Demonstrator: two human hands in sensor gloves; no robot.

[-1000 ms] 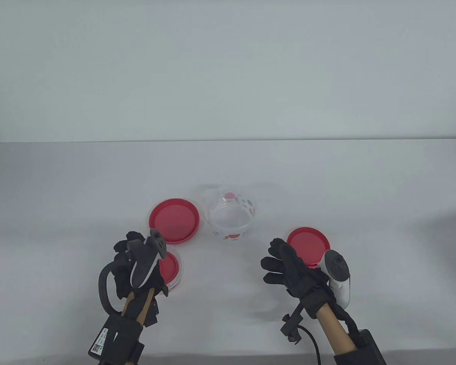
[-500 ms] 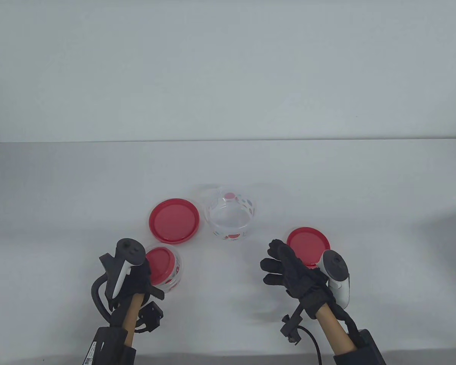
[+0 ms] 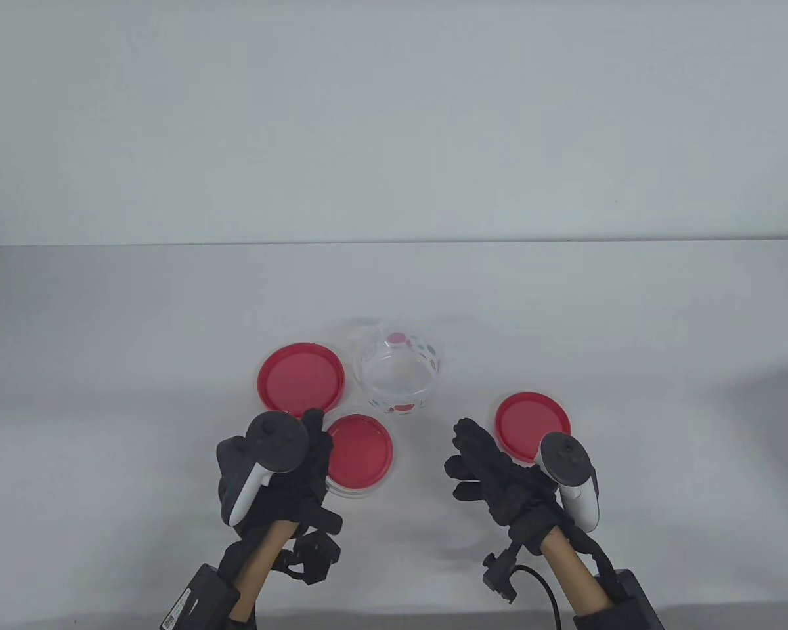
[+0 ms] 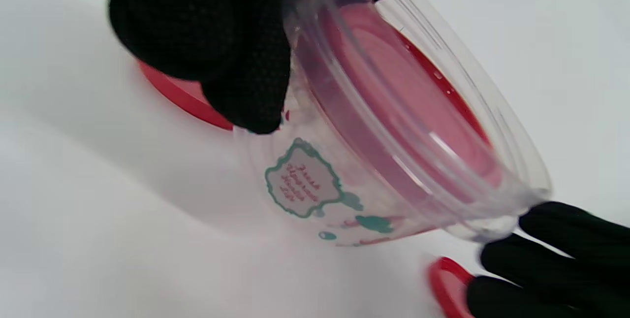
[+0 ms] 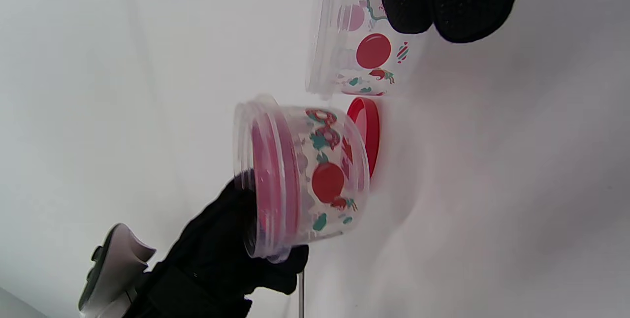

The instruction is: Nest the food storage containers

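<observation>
My left hand (image 3: 302, 459) grips a small clear printed container (image 3: 360, 453) with a red lid seated in its mouth, holding it tilted just off the table. In the left wrist view my fingers (image 4: 236, 62) clasp its rim and wall (image 4: 374, 160). It also shows in the right wrist view (image 5: 315, 175). A larger open clear printed container (image 3: 399, 377) stands just beyond it and shows in the right wrist view too (image 5: 354, 47). My right hand (image 3: 476, 462) hovers open and empty to the right, fingers (image 5: 408, 3) spread.
A large red lid (image 3: 300, 379) lies flat left of the open container. A smaller red lid (image 3: 532, 423) lies flat by my right hand. The white table (image 3: 171, 315) ends at a pale wall behind.
My left hand has carried the lidded small container rightward, toward the middle and nearer the open container. My right hand has shifted slightly left and stayed open.
</observation>
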